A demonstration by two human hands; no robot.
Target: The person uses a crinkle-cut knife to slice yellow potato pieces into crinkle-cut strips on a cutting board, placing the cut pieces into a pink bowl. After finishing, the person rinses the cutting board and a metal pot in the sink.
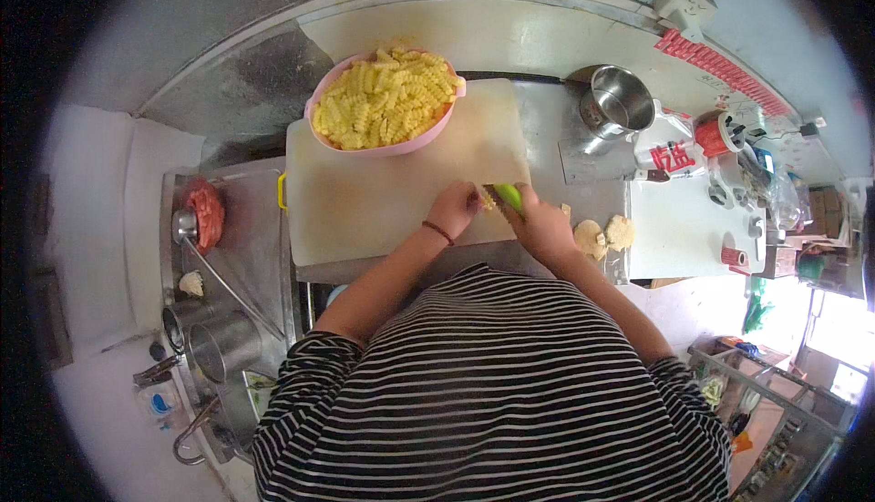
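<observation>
My right hand [545,227] grips the bright green handle of a crinkle cutter [507,200], its dark blade angled over the right part of a white cutting board [369,215]. Beside the blade, the curled fingers of my left hand [454,209] hold a small yellow potato piece [488,201], mostly hidden between hand and blade. A pink basin [410,149] heaped with crinkle-cut potato strips [383,102] stands on the board's far left part. Pale potato slices [620,232] lie on the metal counter just right of my right hand, with small scraps near them.
A cleaver [596,159] lies right of the board, below a steel pot [621,100]. Farther right are a plastic bag [663,150] with red writing and a red container [714,134]. On the left, a ladle [184,227] rests by raw-looking red meat [205,215], near steel pots [222,348].
</observation>
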